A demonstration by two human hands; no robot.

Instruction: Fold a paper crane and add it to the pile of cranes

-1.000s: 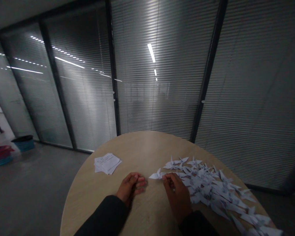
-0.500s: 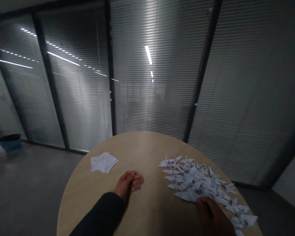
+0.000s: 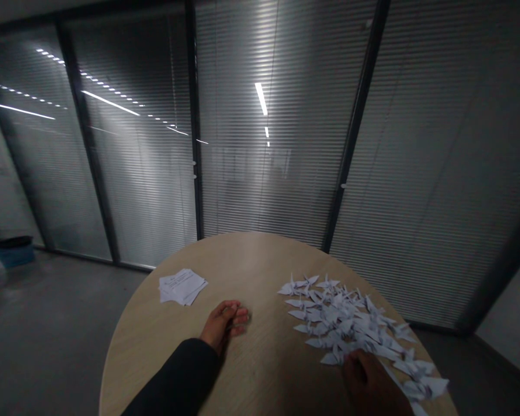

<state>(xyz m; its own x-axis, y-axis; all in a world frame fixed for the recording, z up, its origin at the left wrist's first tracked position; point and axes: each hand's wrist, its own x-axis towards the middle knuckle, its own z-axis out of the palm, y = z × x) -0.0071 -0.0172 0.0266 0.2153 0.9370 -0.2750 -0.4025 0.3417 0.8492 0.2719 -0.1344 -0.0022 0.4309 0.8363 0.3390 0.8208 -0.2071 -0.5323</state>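
Note:
My right hand (image 3: 372,381) is at the near side of a pile of folded white paper cranes (image 3: 342,312). Its fingers are closed on the edge of one paper crane (image 3: 333,356), which rests at the front of the pile; the hand hides part of it. My left hand (image 3: 226,326) lies on the table left of the pile, palm turned inward. Its fingers are loosely curved and slightly apart, and I see nothing in them.
The round wooden table (image 3: 260,254) has a curved far edge. On its left lies a small stack of white paper sheets (image 3: 183,287), the top one with writing. Glass partitions with blinds (image 3: 268,190) stand behind. A blue bin (image 3: 13,254) is on the floor at far left.
My right hand has come slightly nearer to me with the paper crane, which now shows apart in front of the neighbouring crane. My left hand has hardly moved.

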